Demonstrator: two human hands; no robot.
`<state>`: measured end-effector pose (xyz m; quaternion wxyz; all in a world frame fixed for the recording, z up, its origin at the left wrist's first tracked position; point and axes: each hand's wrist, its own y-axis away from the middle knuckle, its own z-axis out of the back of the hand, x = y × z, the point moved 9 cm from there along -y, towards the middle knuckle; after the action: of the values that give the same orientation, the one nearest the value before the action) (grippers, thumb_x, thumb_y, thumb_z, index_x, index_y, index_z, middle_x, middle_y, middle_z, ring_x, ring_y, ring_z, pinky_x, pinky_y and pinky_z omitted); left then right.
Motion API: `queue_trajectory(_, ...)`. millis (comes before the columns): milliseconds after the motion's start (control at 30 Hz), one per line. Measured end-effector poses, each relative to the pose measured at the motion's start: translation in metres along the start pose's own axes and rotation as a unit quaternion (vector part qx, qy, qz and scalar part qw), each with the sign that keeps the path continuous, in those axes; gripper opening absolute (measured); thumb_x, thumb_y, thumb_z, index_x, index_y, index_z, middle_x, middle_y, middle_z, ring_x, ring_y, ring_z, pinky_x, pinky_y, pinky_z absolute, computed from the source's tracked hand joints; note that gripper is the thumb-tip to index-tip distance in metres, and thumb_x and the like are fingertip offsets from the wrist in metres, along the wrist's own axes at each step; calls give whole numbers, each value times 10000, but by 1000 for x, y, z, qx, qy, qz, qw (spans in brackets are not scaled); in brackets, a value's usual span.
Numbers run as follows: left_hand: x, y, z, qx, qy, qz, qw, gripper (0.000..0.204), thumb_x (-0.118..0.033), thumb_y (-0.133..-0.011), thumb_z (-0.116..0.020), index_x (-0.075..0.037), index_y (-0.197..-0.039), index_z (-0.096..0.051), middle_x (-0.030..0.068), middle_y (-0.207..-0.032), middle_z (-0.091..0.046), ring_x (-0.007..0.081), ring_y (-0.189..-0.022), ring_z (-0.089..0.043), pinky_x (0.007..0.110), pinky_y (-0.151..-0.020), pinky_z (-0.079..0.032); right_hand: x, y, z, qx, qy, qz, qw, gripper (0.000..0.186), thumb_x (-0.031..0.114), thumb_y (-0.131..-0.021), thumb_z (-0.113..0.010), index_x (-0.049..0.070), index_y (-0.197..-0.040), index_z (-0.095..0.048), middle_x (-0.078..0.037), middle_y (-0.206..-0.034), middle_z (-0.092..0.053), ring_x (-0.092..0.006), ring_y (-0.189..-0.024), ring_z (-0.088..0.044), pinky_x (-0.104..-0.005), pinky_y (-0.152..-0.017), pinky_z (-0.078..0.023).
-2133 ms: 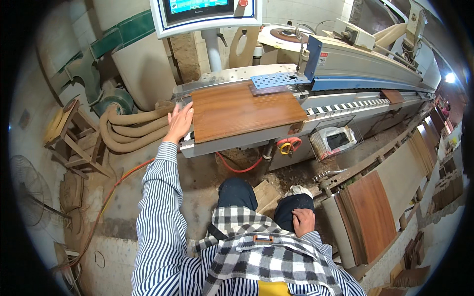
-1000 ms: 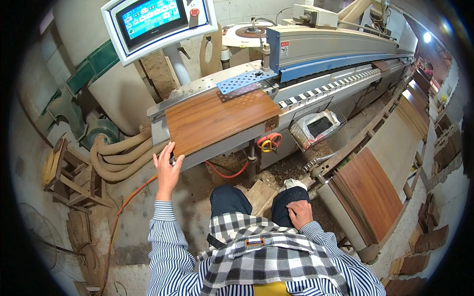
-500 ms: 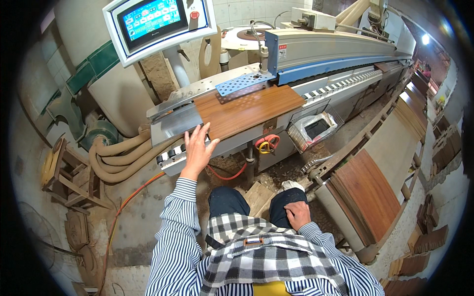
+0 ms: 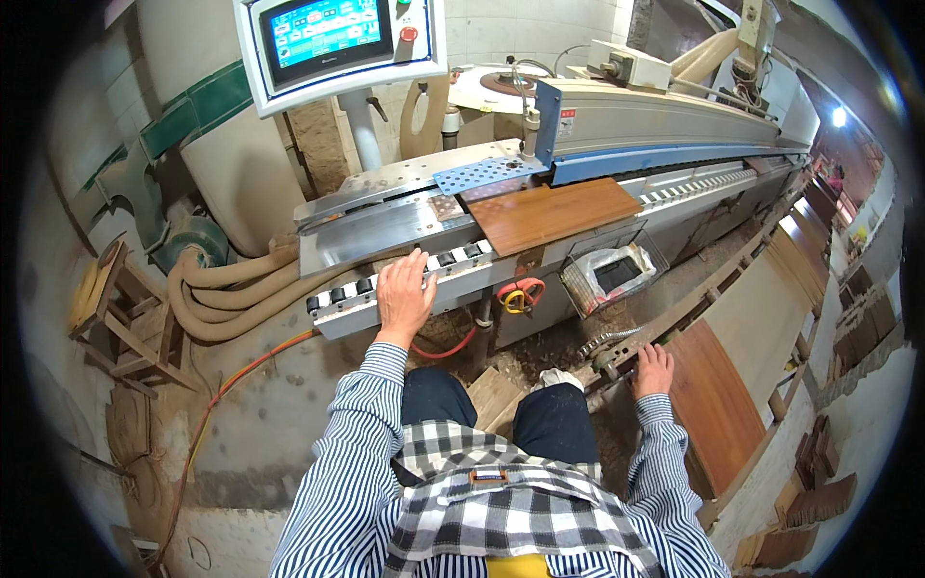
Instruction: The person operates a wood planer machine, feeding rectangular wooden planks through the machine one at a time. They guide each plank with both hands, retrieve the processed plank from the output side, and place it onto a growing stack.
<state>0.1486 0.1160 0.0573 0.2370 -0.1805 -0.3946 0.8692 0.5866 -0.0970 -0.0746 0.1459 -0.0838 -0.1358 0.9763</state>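
Note:
A brown wood-grain board [image 4: 554, 217] lies flat on the bed of a long woodworking machine, its back edge under a blue perforated plate [image 4: 488, 174]. My left hand [image 4: 405, 297] is open, fingers stretched out over the roller rail [image 4: 349, 295] at the machine's front edge. It is apart from the board, to the left of it. On my right, my right hand [image 4: 654, 372] is open beside the top-left corner of a stack of brown boards [image 4: 718, 400]. Whether its fingertips touch the stack I cannot tell.
A control screen [image 4: 330, 37] on a post stands at the back left. A wire basket [image 4: 617, 273] hangs at the machine's front, near a coil of red and yellow hose [image 4: 520, 294]. Thick ribbed hoses [image 4: 236, 299] and a wooden stool [image 4: 130, 318] are at left.
The board has slid right along the machine, away from my left hand, baring metal bed and rollers. My right hand has moved from my thigh rightward to the board stack.

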Motion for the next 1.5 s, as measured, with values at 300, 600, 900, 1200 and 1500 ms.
queue_trajectory(300,3,2,3,6,-2,12,1000,409,-240,-844,-680,-79,-1210,-595,82,-1265,-613,255,-1149,-557,425,-1013,-380,29,59,51,-129,-102,53,985,510,1,-726,-628,43,-1232,-579,-139,-1262,-593,-349,-1168,-538,-467,-1012,-415)
queue_trajectory(600,1,2,2,3,-3,3,1000,439,-254,-842,-689,-76,-1229,-582,72,-1260,-599,242,-1137,-546,419,-1005,-382,-53,194,-41,-107,-718,-485,488,367,435,-896,-667,75,-965,-649,-44,-814,-680,-109,-676,-593,-266,-562,-484)
queue_trajectory(900,1,1,-1,6,6,9,1000,420,-246,-848,-676,-76,-1222,-589,86,-1273,-604,255,-1153,-551,428,-1018,-373,-67,209,-65,-156,-791,-486,338,368,443,-843,-729,89,-903,-651,-22,-712,-665,-108,-545,-579,-231,-542,-472)
queue_trajectory(1200,6,3,-2,29,12,10,999,440,-254,-855,-673,-88,-1249,-573,88,-1302,-589,263,-1182,-536,439,-1035,-358,-51,251,-35,-233,-787,-519,238,349,395,-824,-750,141,-1028,-625,24,-870,-633,-132,-661,-538,-275,-612,-465)
queue_trajectory(1500,0,12,9,122,76,24,989,558,-377,-890,-632,-87,-1350,-505,141,-1435,-478,321,-1347,-411,518,-1143,-209,-37,213,-5,-168,-861,-381,292,173,215,-904,-681,121,-1042,-637,10,-908,-673,-108,-695,-583,-267,-624,-488)
